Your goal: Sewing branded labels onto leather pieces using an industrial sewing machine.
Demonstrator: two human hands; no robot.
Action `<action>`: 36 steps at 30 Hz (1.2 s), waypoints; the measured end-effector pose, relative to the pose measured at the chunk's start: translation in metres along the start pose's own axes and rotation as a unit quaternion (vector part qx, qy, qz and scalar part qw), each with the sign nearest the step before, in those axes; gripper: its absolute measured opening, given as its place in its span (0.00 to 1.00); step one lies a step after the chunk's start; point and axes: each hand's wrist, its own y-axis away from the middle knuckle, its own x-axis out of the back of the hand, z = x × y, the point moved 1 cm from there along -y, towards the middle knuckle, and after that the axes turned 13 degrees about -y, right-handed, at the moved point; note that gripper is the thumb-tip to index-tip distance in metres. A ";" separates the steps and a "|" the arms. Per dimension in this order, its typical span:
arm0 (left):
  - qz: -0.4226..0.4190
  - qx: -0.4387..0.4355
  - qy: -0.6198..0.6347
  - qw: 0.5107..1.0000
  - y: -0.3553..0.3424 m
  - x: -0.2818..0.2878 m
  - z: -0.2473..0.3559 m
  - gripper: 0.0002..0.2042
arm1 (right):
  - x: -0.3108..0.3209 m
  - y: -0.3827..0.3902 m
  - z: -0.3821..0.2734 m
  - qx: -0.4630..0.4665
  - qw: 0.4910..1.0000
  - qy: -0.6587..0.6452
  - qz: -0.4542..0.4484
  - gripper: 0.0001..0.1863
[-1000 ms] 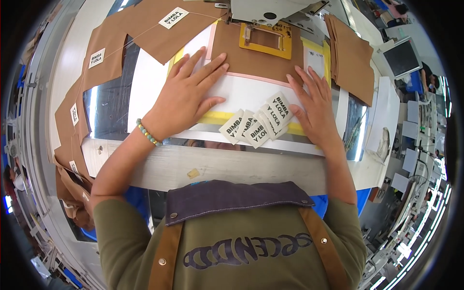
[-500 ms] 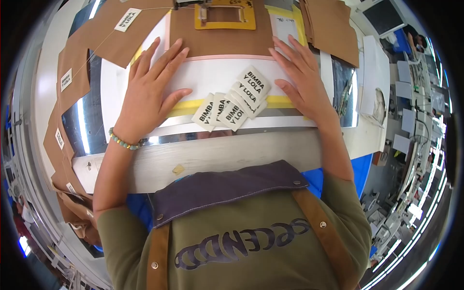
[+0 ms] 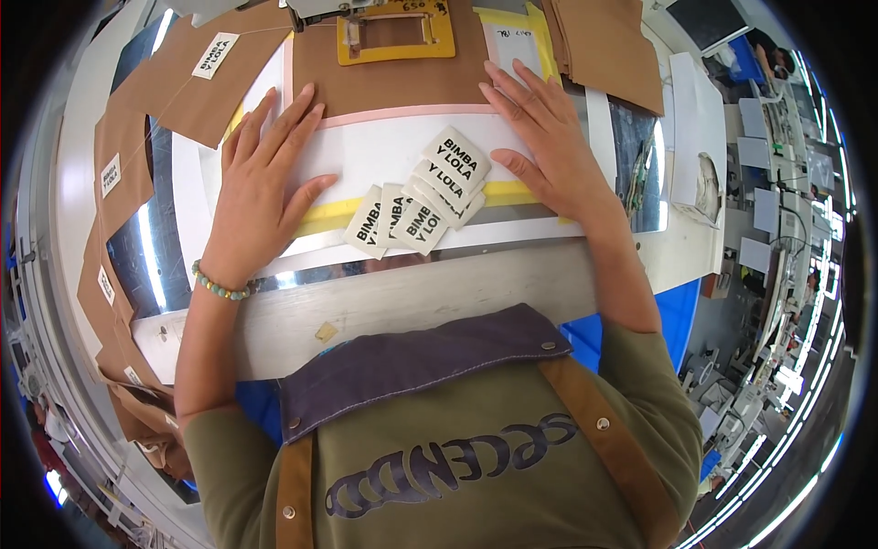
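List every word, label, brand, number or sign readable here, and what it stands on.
Wording isn't copied out here; only its places are given.
Loose white labels: bold dark print, readable, partly overlapped.
White labels on brown pieces: same style; the lowest are too small to read.
Yellow frame: dark handwritten marks.
White strip: handwriting, unclear.
Olive garment: large dark stylised lettering.

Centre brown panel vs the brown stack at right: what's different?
Cover: the panel has a yellow frame over it; no frame shows on the stack.
Layers: the panel shows as one sheet; the stack shows several overlapping edges.
Place: the panel lies between the left hand and right hand; the stack sits off to the right, beyond the right hand.
Shared: both are plain brown.
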 end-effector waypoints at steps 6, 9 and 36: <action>0.061 0.043 0.035 0.997 0.004 -0.002 -0.009 0.34 | 0.001 -0.005 -0.003 -0.008 1.000 0.008 -0.026 0.36; 0.068 0.059 0.006 0.996 0.005 -0.004 -0.012 0.34 | 0.004 -0.004 -0.005 -0.020 0.999 0.015 -0.033 0.35; 0.058 0.045 -0.026 0.997 0.009 -0.007 -0.007 0.26 | 0.012 -0.002 -0.025 0.047 0.998 -0.010 0.044 0.29</action>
